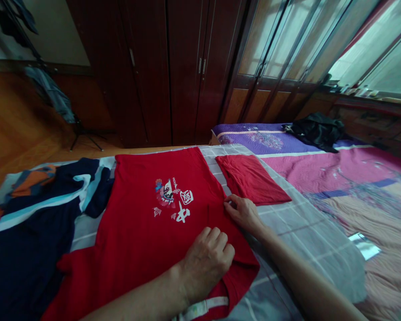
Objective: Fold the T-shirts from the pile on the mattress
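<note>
A red T-shirt (137, 232) with a white and coloured print lies spread out over a grey checked cloth, its collar toward me. My left hand (207, 256) is closed over the shirt near the collar, its fingers curled down on the fabric. At the shirt's right edge, my right hand (243, 213) pinches the red cloth between thumb and fingers. Part of the right side, by the sleeve, is creased between the two hands. Just beyond my right hand rests a folded red garment (254, 178). The tips of my left fingers are partly hidden.
Navy striped clothing (36, 227) lies at the left. The grey checked cloth (304, 236) covers the bed beneath. On the pink and purple bedspread (304, 167) are a black garment (317, 131) and a shiny flat object (365, 245). Dark wardrobes (187, 89) stand behind.
</note>
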Demonstrator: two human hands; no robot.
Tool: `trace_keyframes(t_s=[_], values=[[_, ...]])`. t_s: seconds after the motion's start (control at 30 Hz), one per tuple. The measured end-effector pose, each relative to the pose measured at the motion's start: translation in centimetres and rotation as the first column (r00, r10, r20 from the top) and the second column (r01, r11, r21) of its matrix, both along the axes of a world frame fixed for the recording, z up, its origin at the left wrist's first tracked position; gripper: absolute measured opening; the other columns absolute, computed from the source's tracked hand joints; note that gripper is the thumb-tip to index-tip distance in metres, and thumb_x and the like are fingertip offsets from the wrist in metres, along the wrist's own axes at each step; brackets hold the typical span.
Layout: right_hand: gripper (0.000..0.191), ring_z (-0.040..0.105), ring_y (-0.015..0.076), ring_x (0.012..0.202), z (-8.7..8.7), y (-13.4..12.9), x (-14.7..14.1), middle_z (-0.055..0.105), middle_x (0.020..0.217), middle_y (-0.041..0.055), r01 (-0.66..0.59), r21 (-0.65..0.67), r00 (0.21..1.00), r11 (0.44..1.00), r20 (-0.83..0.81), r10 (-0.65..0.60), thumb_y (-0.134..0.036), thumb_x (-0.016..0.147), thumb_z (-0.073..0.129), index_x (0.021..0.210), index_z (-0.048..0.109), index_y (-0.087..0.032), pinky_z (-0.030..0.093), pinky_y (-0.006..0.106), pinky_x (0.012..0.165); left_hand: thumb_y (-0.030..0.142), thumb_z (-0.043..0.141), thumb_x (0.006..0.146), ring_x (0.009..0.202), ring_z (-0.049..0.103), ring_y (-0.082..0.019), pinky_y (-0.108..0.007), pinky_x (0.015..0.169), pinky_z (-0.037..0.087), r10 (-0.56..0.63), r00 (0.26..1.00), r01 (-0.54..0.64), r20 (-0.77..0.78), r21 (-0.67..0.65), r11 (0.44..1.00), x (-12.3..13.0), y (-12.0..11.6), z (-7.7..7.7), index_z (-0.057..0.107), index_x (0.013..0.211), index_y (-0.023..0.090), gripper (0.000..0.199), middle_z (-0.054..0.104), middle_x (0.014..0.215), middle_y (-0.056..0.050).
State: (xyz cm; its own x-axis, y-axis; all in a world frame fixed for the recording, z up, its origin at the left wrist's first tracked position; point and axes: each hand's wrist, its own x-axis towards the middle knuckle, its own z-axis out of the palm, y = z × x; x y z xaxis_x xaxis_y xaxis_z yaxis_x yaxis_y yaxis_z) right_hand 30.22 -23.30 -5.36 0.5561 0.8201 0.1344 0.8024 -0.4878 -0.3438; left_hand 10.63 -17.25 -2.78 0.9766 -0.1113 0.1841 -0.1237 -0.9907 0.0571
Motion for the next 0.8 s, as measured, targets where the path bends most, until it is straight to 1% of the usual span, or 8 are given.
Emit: trace_keyframes(t_s=[0.1, 0.2, 0.23, 0.33, 0.43, 0.57, 0.63, 0.8], values=[[0.027, 0.060, 0.0160, 0.060, -0.2, -0.1, 0.7, 0.066, 0.067, 0.0012, 0.023, 0.052, 0.999, 0.998, -0.045, -0.020, -0.034, 0.086, 0.043, 0.089, 0.066, -0.020, 0.034, 0.024, 0.054, 0.009, 0.046, 0.086, 0.079, 0.048, -0.022, -0.035, 0.071, 0.043, 0.039, 0.999, -0.039, -0.018, -0.012, 0.999, 0.0, 0.6, 0.3, 0.050, 0.079, 0.017, 0.011, 0.054, 0.083, -0.005], [0.031, 0.061, 0.0161, 0.065, -0.3, -0.2, 1.3, 0.068, 0.074, 0.0023, 0.035, 0.090, 0.996, 0.995, -0.084, -0.027, -0.036, 0.088, 0.039, 0.090, 0.066, -0.019, 0.037, 0.024, 0.057, 0.013, 0.050, 0.084, 0.082, 0.050, -0.022, -0.036, 0.075, 0.044, 0.055, 0.997, -0.059, -0.048, -0.096, 0.994, 0.0, 0.8, 0.3, 0.052, 0.083, 0.017, 0.005, 0.056, 0.086, -0.005], [0.033, 0.061, 0.0160, 0.065, -0.3, -0.2, 1.4, 0.068, 0.074, 0.0024, 0.035, 0.096, 0.995, 0.995, -0.096, -0.025, -0.037, 0.088, 0.039, 0.091, 0.066, -0.019, 0.037, 0.024, 0.058, 0.015, 0.051, 0.084, 0.086, 0.050, -0.022, -0.036, 0.079, 0.044, 0.043, 0.998, -0.048, -0.036, -0.126, 0.991, 0.0, 0.7, 0.1, 0.053, 0.087, 0.017, 0.004, 0.057, 0.090, -0.005], [0.037, 0.061, 0.0157, 0.063, -0.1, -0.1, 1.4, 0.067, 0.070, 0.0014, 0.024, 0.094, 0.992, 0.995, -0.123, -0.012, -0.045, 0.088, 0.042, 0.094, 0.067, -0.019, 0.037, 0.024, 0.056, 0.021, 0.052, 0.086, 0.106, 0.048, -0.023, -0.037, 0.094, 0.039, -0.037, 0.998, 0.044, 0.052, -0.153, 0.987, 0.1, 0.1, -0.6, 0.052, 0.108, 0.016, 0.022, 0.056, 0.111, -0.008], [0.036, 0.061, 0.0158, 0.063, 0.0, 0.0, 1.2, 0.068, 0.071, 0.0002, 0.007, 0.076, 0.992, 0.997, -0.122, 0.002, -0.050, 0.083, 0.051, 0.098, 0.067, -0.022, 0.036, 0.024, 0.055, 0.021, 0.048, 0.090, 0.105, 0.049, -0.022, -0.037, 0.097, 0.036, -0.067, 0.995, 0.076, 0.079, -0.116, 0.990, 0.5, -0.3, -1.5, 0.049, 0.117, 0.015, 0.028, 0.057, 0.108, -0.008], [0.033, 0.062, 0.0165, 0.065, 0.0, 0.2, 1.1, 0.069, 0.074, 0.0009, 0.010, 0.060, 0.995, 0.998, -0.097, -0.004, -0.047, 0.081, 0.057, 0.100, 0.068, -0.023, 0.036, 0.024, 0.056, 0.015, 0.046, 0.090, 0.088, 0.051, -0.020, -0.035, 0.087, 0.041, -0.061, 0.996, 0.065, 0.070, -0.059, 0.996, 1.3, -0.1, -2.1, 0.056, 0.094, 0.016, 0.011, 0.056, 0.089, -0.005], [0.031, 0.063, 0.0165, 0.066, -0.1, 0.2, 1.1, 0.069, 0.074, 0.0010, 0.013, 0.060, 0.996, 0.998, -0.089, -0.008, -0.045, 0.081, 0.058, 0.099, 0.069, -0.023, 0.036, 0.024, 0.057, 0.013, 0.047, 0.089, 0.082, 0.050, -0.019, -0.034, 0.082, 0.042, -0.084, 0.994, 0.086, 0.069, -0.035, 0.996, 1.4, 0.2, -2.2, 0.054, 0.081, 0.016, 0.010, 0.055, 0.083, -0.004], [0.027, 0.062, 0.0160, 0.063, -0.1, 0.2, 1.2, 0.068, 0.069, 0.0001, 0.004, 0.067, 0.995, 0.998, -0.100, 0.003, -0.043, 0.082, 0.057, 0.096, 0.070, -0.024, 0.035, 0.024, 0.055, 0.014, 0.053, 0.083, 0.082, 0.049, -0.020, -0.037, 0.086, 0.041, -0.090, 0.996, 0.091, 0.025, -0.025, 0.996, 1.1, 1.0, -1.5, 0.053, 0.078, 0.016, 0.005, 0.054, 0.082, -0.004]])
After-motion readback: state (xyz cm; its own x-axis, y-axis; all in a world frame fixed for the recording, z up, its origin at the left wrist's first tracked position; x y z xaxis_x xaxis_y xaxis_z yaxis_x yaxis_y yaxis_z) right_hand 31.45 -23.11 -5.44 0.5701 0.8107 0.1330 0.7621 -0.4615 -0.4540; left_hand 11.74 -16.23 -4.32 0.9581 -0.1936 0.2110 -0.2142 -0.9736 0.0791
